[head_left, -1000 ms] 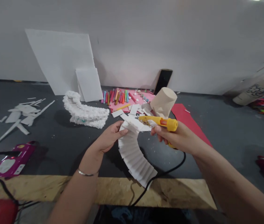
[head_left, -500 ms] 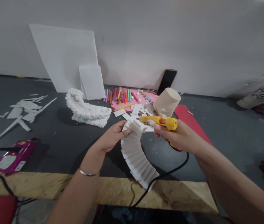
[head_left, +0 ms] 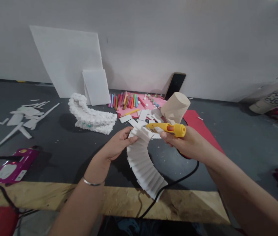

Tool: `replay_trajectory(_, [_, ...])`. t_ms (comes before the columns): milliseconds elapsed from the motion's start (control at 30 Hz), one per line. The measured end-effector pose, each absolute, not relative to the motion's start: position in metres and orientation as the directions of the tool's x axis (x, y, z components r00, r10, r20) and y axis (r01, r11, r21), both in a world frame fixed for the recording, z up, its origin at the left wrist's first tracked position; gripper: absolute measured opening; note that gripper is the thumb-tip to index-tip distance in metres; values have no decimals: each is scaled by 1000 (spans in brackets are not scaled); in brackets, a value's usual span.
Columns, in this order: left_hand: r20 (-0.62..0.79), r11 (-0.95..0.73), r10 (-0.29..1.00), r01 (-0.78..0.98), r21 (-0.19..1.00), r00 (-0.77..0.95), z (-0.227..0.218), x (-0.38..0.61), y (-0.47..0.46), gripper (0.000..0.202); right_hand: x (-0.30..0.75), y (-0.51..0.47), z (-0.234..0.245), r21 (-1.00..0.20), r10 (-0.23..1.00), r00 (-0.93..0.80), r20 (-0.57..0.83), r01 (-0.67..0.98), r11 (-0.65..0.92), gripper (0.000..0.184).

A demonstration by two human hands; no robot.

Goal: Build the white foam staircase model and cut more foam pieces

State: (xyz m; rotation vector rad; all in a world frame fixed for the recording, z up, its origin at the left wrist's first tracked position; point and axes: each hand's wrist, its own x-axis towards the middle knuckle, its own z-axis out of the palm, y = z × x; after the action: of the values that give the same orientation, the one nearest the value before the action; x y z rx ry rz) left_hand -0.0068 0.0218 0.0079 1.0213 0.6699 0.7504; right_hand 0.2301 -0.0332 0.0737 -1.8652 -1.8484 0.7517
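My left hand [head_left: 120, 141] pinches the upper end of a curved white strip [head_left: 145, 167] made of overlapping pieces, like small steps. The strip's lower end reaches over the wooden table edge. My right hand [head_left: 184, 141] is closed around a yellow hot glue gun [head_left: 167, 128], its nozzle pointing left at the strip's top end; whether it touches is unclear. From the gun a black cord [head_left: 178, 181] runs down across the strip's lower end. Small white rectangular pieces [head_left: 143, 115] lie just beyond. Left of them sits a curved, fluffy white piece [head_left: 92, 116].
A beige cone-like cup [head_left: 175, 106] stands near crayons [head_left: 126, 100] on pink paper, with red paper [head_left: 200, 129] beside it. A phone [head_left: 175, 86] and white boards [head_left: 67, 62] lean on the wall. White scraps [head_left: 28, 114] and a purple power strip [head_left: 14, 165] lie left; a bottle [head_left: 271, 100] lies right.
The glue gun and my right hand have shifted very slightly left. My left hand keeps the same hold on the white strip.
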Motion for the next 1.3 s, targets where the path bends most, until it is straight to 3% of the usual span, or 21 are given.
replay_trajectory(400, [-145, 318, 809, -217, 923, 570, 10, -7, 21, 34, 232, -36, 75, -659, 998, -15, -55, 752, -26, 44])
replay_trajectory(900, [-137, 304, 819, -220, 927, 557, 6, -8, 24, 35, 238, -49, 76, -607, 995, 26, -97, 790, -80, 44])
replay_trajectory(1100, [-158, 327, 818, -221, 919, 553, 5, -8, 25, 34, 241, -55, 76, -633, 999, -3, -39, 774, -23, 38])
replay_trajectory(1300, [-164, 331, 819, -219, 918, 550, 6, -8, 26, 37, 243, -60, 77, -597, 990, 48, -132, 794, -118, 44])
